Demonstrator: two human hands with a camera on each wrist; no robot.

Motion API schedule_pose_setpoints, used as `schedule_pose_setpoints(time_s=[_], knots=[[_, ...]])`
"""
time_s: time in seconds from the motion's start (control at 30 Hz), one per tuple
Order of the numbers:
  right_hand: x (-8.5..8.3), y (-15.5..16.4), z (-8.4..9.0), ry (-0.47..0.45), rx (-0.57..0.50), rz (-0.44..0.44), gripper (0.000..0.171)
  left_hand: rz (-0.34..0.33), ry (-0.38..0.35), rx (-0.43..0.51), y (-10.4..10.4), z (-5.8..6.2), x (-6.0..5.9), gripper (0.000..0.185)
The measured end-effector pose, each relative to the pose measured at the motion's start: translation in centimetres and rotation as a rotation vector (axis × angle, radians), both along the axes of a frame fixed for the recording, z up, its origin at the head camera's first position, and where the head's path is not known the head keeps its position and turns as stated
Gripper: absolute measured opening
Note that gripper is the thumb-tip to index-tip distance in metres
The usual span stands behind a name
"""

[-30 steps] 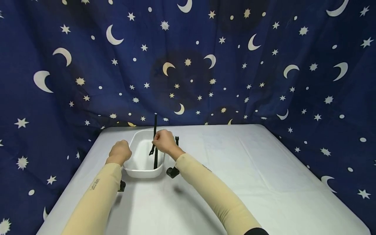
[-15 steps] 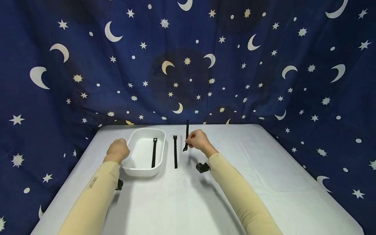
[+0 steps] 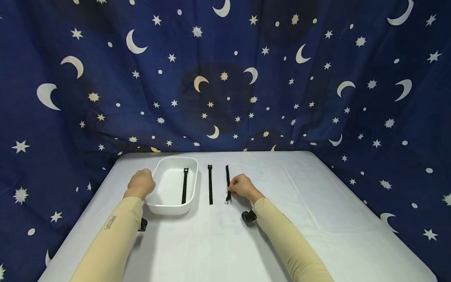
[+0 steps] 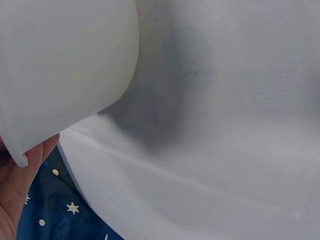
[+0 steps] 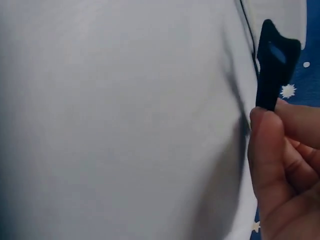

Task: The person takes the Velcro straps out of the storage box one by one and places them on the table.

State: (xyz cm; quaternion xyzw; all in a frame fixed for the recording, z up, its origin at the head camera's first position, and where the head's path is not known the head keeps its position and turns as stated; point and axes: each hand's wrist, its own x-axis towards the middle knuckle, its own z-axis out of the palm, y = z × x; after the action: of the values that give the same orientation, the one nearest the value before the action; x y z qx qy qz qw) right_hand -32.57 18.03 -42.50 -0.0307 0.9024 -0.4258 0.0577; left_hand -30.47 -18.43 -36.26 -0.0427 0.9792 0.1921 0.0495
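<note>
The left hand [image 3: 141, 183] grips the tub [image 3: 165, 203] at its nine o'clock rim, fingers curled on the wall. One strap [image 3: 184, 185] lies lengthwise inside the tub. At three o'clock of the tub a second strap [image 3: 210, 184] lies flat on the worktop [image 3: 317, 219]. Just right of it, the right hand [image 3: 241, 187] pinches the near end of a third strap [image 3: 227, 180] between its fingers [image 5: 267, 125], the rest lying toward twelve o'clock.

Right hand [image 5: 285, 170] at four o'clock, curled fingertips [image 5: 265, 125] pinching the black strap [image 5: 272, 70] near its looped end, strap rising toward one o'clock, pale bench [image 5: 115, 120] filling the rest, strip of starred blue cloth [image 5: 307, 65] at three o'clock
</note>
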Motion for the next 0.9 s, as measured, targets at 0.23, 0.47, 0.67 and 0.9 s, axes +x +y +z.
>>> schedule_pose_setpoints(time_s=[0.23,0.47,0.67,0.9], knots=[[-0.3,-0.2,-0.3,0.01,0.156,-0.02,0.026,0.016,0.002,-0.01,0.2,-0.2,-0.3,0.032],[-0.3,-1.1,1.1,0.027,0.311,0.008,0.021,0.02,0.019,-0.014,0.0,-0.5,-0.6,0.032],[-0.5,-2.9,4.2,0.095,0.373,0.018,0.019,0.018,0.008,-0.018,0.1,-0.6,-0.8,0.032],[-0.9,-7.7,8.0,0.192,0.329,0.07,0.031,0.02,0.02,-0.013,0.3,-0.4,-0.5,0.033]])
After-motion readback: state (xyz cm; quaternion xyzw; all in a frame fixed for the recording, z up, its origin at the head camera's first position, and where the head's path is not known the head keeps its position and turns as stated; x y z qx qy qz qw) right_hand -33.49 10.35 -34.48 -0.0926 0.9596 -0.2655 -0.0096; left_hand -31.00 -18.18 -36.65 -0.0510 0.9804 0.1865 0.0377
